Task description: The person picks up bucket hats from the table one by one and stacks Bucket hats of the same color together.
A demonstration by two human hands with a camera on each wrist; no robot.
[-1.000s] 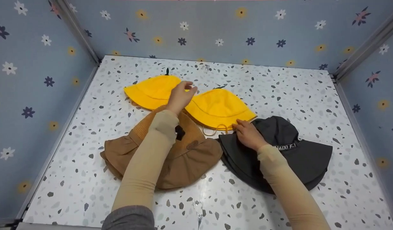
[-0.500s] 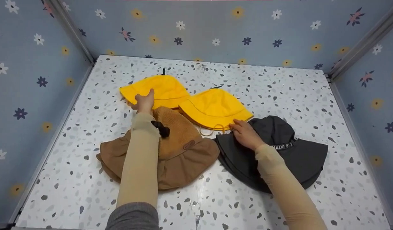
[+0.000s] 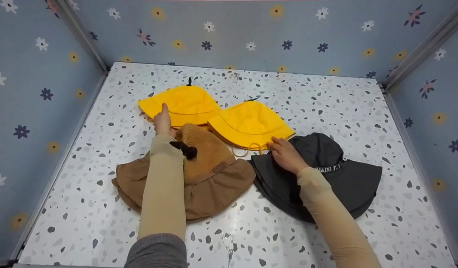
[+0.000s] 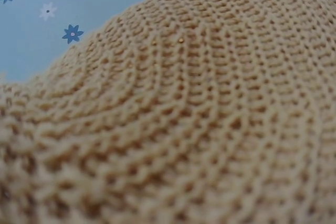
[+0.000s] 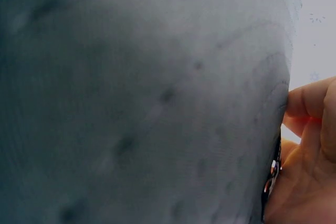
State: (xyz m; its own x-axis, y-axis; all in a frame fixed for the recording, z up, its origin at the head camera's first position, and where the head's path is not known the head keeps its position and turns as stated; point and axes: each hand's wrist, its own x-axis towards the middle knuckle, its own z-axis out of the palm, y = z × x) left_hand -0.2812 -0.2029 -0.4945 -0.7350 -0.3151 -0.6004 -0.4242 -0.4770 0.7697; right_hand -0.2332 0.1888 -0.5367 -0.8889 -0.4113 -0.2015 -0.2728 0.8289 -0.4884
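Note:
In the head view, my left hand [image 3: 163,121] grips the front brim of the left yellow bucket hat [image 3: 188,102], thumb up over the brim and most fingers hidden. My right hand [image 3: 288,156] holds the lower right brim corner of the other yellow bucket hat [image 3: 251,121]; a thin yellow cord [image 3: 255,146] loops beside its fingertips. Under my left forearm lies a brown wide-brimmed hat [image 3: 218,197], its knitted crown [image 4: 184,108] filling the left wrist view. A dark grey hat [image 3: 348,186] lies under my right hand, and its fabric [image 5: 157,98] covers most of the right wrist view.
The hats lie on a white speckled tabletop [image 3: 83,212]. Blue flowered panels [image 3: 232,33] stand at the back and both sides, joined by metal corner posts [image 3: 83,35]. A small dark object [image 3: 186,150] sits by my left wrist.
My left hand has moved left from between the yellow hats to the left hat's front brim and taken hold there. My right hand has stayed in place.

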